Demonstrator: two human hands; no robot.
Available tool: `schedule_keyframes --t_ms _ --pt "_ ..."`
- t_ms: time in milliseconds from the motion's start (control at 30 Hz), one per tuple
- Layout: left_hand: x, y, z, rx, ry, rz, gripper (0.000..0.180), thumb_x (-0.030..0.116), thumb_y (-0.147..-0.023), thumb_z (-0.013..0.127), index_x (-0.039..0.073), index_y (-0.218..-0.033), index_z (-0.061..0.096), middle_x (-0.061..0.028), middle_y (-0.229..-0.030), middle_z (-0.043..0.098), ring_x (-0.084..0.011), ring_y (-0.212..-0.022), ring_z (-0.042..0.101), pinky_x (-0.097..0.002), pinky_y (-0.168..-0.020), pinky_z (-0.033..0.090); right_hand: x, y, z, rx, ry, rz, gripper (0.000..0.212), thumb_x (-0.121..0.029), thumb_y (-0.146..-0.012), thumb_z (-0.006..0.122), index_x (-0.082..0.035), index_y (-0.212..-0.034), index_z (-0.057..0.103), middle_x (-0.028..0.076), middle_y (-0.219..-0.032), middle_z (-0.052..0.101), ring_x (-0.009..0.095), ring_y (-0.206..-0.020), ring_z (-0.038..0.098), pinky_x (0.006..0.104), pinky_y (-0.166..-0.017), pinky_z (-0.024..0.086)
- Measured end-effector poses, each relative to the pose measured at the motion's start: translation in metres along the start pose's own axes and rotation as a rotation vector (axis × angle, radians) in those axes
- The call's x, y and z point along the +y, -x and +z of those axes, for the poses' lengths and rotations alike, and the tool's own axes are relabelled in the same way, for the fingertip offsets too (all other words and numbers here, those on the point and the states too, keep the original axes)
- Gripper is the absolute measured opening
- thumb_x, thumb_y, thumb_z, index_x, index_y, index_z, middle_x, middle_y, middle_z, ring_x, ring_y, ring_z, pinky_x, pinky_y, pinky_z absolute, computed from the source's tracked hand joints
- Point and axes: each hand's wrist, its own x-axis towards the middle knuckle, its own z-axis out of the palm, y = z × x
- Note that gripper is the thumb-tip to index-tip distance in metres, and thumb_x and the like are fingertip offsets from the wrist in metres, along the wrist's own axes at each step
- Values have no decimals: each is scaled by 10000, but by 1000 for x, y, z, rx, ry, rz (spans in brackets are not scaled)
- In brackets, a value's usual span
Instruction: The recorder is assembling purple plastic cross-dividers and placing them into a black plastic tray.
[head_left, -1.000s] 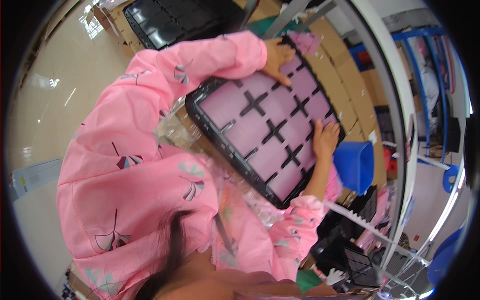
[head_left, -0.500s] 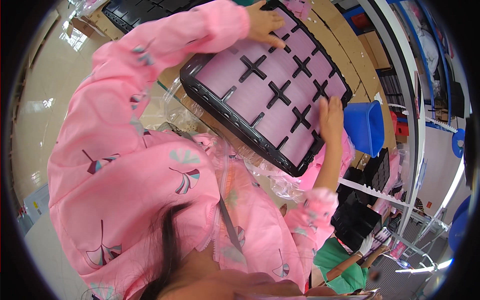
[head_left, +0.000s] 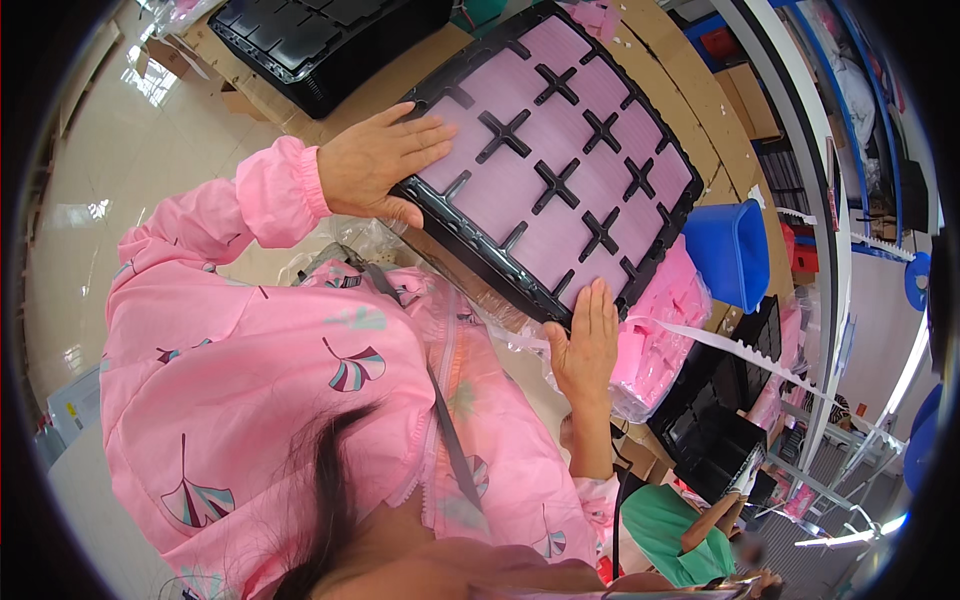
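A black plastic tray (head_left: pixel 497 262) stands in front of me on the work table. Within its rim lies pale pink material (head_left: pixel 478 200), with black cross-shaped dividers (head_left: pixel 556 187) showing through it. My left hand (head_left: pixel 378 163) rests on the tray's left edge, fingers stretched out over the pink surface and the thumb at the outer side. At the near right corner, my right hand (head_left: pixel 588 345) lies with straight fingers against the rim. Neither hand is wrapped around anything. What lies under the pink material is hidden.
Stacked black trays (head_left: pixel 320 50) stand at the far left. Right of my tray are a blue bin (head_left: pixel 728 255) and pink pieces in clear plastic (head_left: pixel 660 330). A co-worker in green (head_left: pixel 670 535) handles a black tray at the lower right. Brown cardboard (head_left: pixel 690 100) covers the table.
My left hand has come back from the tray's far edge to its left edge. My right hand has slid nearer along the right side to the near corner. The tray appears almost still.
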Motion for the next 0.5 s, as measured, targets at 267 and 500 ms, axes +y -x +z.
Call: schedule_keyframes --t_ms 267,500 --pt "11 14 -18 -23 121 20 850 641 -695 481 -86 -1135 440 -234 -1264 375 -334 -1188 360 -463 -1019 188 -2 7 -10 -121 40 -15 609 -379 -777 549 86 -1149 422 247 -1237 403 382 -1167 361 478 -970 261" --pt "3 -9 5 97 122 34 857 646 -690 484 -85 -1135 446 -220 -1266 381 -323 -1195 352 -476 -1027 156 12 -12 10 2 30 6 630 -403 -821 482 79 -1207 358 255 -1292 326 389 -1208 300 489 -977 234"
